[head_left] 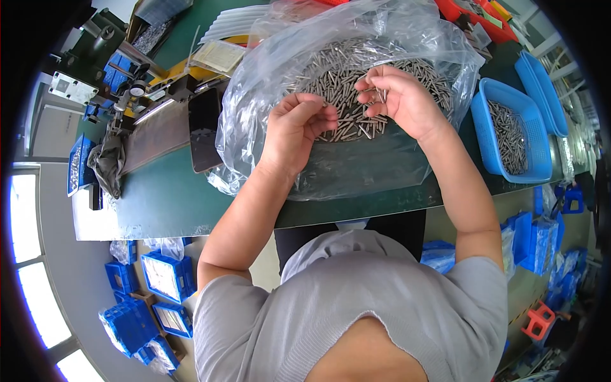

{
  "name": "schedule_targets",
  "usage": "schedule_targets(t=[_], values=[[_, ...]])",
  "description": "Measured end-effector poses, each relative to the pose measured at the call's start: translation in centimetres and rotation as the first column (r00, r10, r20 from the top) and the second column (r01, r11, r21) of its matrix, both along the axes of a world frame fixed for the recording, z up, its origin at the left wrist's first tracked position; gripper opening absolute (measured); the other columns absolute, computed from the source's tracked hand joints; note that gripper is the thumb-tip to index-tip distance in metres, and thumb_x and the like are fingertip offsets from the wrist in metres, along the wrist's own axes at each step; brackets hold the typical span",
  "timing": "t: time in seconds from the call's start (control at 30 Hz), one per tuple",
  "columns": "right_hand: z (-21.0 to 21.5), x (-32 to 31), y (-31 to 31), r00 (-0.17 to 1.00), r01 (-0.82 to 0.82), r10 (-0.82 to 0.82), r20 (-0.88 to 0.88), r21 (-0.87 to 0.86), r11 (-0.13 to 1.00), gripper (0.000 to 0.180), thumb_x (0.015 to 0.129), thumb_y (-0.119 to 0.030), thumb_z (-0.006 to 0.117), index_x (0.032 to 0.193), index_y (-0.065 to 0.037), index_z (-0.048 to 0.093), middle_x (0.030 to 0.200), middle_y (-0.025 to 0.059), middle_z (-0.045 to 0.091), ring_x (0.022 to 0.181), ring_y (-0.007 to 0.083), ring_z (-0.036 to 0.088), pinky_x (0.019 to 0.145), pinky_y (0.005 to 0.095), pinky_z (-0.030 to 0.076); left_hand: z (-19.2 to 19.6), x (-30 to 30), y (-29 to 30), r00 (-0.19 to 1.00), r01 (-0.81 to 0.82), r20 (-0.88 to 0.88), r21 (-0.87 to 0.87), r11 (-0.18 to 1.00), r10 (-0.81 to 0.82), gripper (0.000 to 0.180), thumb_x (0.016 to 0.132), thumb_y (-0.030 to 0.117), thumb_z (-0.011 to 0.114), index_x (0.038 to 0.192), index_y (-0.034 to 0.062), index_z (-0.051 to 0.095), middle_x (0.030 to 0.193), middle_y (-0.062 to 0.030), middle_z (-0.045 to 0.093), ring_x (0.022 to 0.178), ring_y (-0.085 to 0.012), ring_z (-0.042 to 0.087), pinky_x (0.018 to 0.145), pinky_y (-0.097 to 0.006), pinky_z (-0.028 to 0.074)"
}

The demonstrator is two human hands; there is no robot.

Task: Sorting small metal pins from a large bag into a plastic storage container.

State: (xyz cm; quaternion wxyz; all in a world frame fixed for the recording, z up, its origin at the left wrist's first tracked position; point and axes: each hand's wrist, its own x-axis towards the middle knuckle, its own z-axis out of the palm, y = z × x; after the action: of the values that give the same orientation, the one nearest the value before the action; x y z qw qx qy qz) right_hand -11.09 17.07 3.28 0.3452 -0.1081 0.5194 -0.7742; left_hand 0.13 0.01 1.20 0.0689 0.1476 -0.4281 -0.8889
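Observation:
A large clear plastic bag [254,83] lies spread on the green table, with a heap of small grey metal pins [344,83] on it. Over the left part of the heap, my left hand [294,124] is closed in a pinch, thumb against the forefinger. Whatever sits between those fingertips is too small to make out. My right hand [407,99] hovers above the right side of the heap, its fingers curled around a few of the metal pins. To the right stands a blue plastic basket [482,127] holding more such pins.
The green table [159,204] has a bench fixture with a dial gauge [137,89] at its left. A dark flat tablet-like panel [205,130] lies beside the bag. Another blue basket [541,92] and a red bin [455,9] stand far right. Blue crates [167,277] sit on the floor.

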Motion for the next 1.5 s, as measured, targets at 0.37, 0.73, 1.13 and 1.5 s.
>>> schedule_targets(t=[0.37,0.73,1.13,1.5], values=[[-1.7,1.4,-0.4,0.257,0.302,0.562,-0.786,0.618,0.726,0.013,0.072,-0.017,0.066,0.080,-0.007,0.062,0.078,0.0080,0.063,0.079,0.0288,0.061,0.067,0.0398,0.048,0.0,0.0,0.0,1.000,0.021,-0.010,0.010,1.000,-0.021,0.007,0.085,0.004,0.055,0.088,-0.0024,0.055,0.078,-0.0152,0.063,0.068,-0.0221,0.063,0.065,-0.031,0.054],[-2.2,1.4,-0.5,0.132,0.271,0.516,-0.847,0.531,0.803,0.011,0.074,-0.018,0.063,0.079,-0.008,0.061,0.078,0.0068,0.061,0.074,0.0275,0.061,0.065,0.0393,0.049,0.0,-0.2,0.0,1.000,0.022,-0.020,0.005,1.000,-0.021,0.006,0.086,0.004,0.054,0.088,-0.0017,0.054,0.078,-0.0150,0.063,0.069,-0.0219,0.063,0.066,-0.032,0.054],[-0.9,0.3,-0.1,0.342,0.154,0.455,-0.822,0.527,0.836,0.016,0.084,-0.017,0.061,0.083,-0.001,0.058,0.073,0.0095,0.057,0.067,0.0212,0.056,0.062,0.0315,0.043,-0.3,-0.1,-0.3,0.997,0.079,-0.013,-0.009,0.997,-0.079,0.007,0.086,0.003,0.053,0.089,-0.0025,0.054,0.080,-0.0160,0.063,0.070,-0.0221,0.063,0.066,-0.032,0.054],[-0.1,1.1,0.0,0.511,0.054,0.333,-0.793,0.417,0.907,0.016,0.086,-0.015,0.062,0.082,0.001,0.058,0.065,0.0026,0.053,0.061,0.0080,0.046,0.057,0.0243,0.040,-0.5,0.0,0.1,0.975,0.220,-0.020,-0.013,0.975,-0.220,0.007,0.087,0.004,0.054,0.089,-0.0027,0.055,0.080,-0.0150,0.064,0.071,-0.0215,0.064,0.066,-0.031,0.054]])
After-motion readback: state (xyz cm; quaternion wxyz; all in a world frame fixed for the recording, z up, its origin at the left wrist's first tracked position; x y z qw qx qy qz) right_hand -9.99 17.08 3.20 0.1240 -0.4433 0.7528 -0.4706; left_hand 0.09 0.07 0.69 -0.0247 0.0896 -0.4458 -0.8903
